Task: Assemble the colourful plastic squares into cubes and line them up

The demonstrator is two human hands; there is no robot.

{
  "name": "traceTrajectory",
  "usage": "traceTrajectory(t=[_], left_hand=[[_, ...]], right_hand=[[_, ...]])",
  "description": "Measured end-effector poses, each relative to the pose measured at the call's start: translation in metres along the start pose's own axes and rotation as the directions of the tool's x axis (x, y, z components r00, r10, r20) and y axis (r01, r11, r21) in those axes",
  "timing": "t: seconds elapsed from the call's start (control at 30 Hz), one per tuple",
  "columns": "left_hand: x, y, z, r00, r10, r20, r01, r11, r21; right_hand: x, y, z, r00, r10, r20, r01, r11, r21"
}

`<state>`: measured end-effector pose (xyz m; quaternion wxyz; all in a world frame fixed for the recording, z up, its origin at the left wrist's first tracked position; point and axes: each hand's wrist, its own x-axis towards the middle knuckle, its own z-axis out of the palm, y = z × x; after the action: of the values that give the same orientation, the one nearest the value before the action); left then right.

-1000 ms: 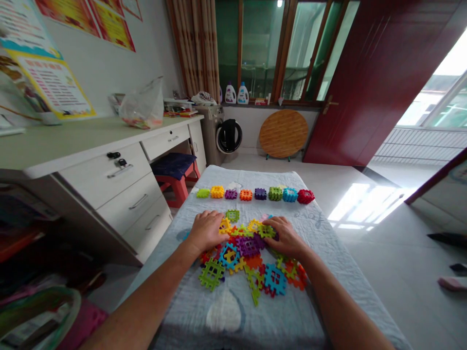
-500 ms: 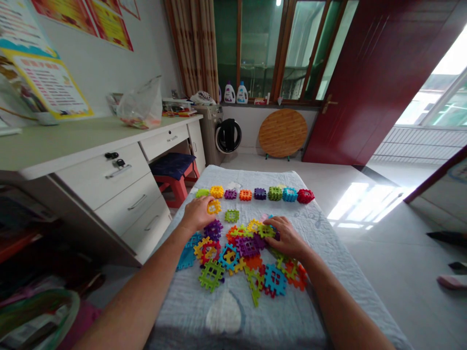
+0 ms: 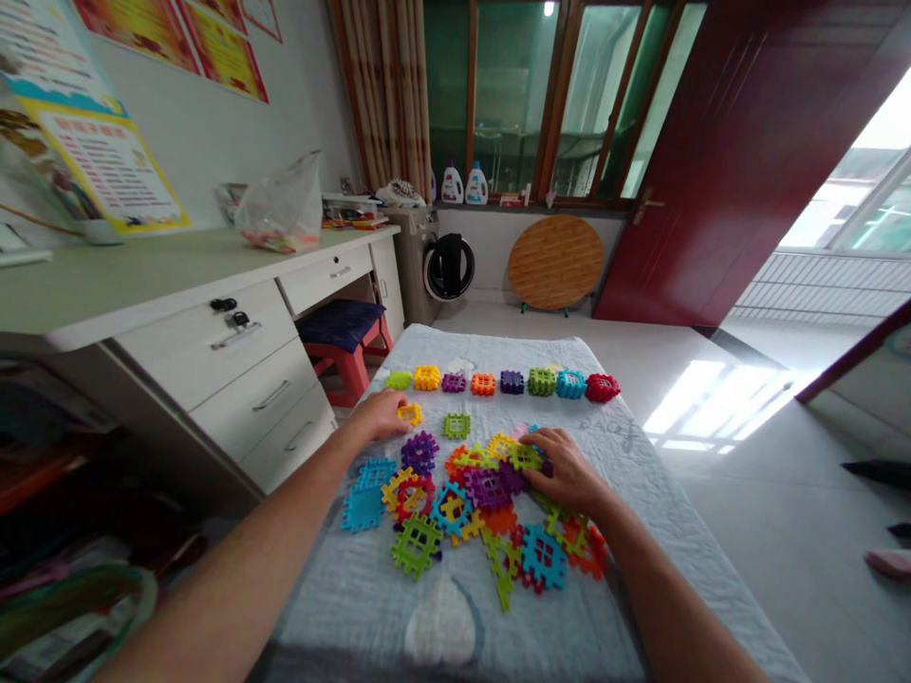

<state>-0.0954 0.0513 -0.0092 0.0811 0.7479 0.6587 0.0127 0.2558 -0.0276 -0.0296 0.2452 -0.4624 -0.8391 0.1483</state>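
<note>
Between the thumb and fingers of my left hand point(image 3: 384, 415) is a yellow interlocking block piece point(image 3: 410, 414), held low over the cloth at the left. My right hand point(image 3: 566, 467) rests over the right side of a loose pile, thumb and fingers apart, touching a light green piece point(image 3: 525, 456); its far fingertips are partly hidden. In the pile lie a purple piece point(image 3: 488, 489), a blue square piece point(image 3: 542, 557) and a green square piece point(image 3: 417, 545), among several others. One green square piece point(image 3: 456, 426) lies by itself between my hands, beyond the pile.
Along the far part of the cloth-covered table point(image 3: 441, 626) runs a row of stacked blocks sorted by colour, from a light green piece point(image 3: 399, 380) to a red stack point(image 3: 602, 388). A desk point(image 3: 213, 256) stands left, with a stool point(image 3: 345, 332) beside it.
My left hand has moved left and slightly toward me with the yellow piece, which is now tilted flatter. My right hand stays over the pile. The view has shifted slightly.
</note>
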Motion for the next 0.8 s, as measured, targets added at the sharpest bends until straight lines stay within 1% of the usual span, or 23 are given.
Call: traceTrajectory(t=[0.13,0.23,0.63,0.8], left_hand=[[-0.006,0.003,0.002,0.999,-0.036,-0.039,0.036,0.999,0.019],[-0.008,0.003,0.002,0.998,-0.047,-0.045,0.048,0.998,0.031],[0.003,-0.003,-0.001,1.000,0.020,0.017,-0.021,0.999,0.047],[0.007,-0.003,-0.001,0.999,0.029,0.023,-0.030,0.998,0.047]], right_hand=[[0.000,0.000,0.000,1.000,0.000,-0.004,0.000,1.000,-0.006],[0.000,0.000,0.000,1.000,0.001,-0.002,-0.001,1.000,-0.013],[0.000,0.000,-0.001,1.000,0.015,0.013,-0.015,1.000,-0.012],[0.000,0.001,0.000,1.000,0.020,0.017,-0.020,1.000,-0.009]])
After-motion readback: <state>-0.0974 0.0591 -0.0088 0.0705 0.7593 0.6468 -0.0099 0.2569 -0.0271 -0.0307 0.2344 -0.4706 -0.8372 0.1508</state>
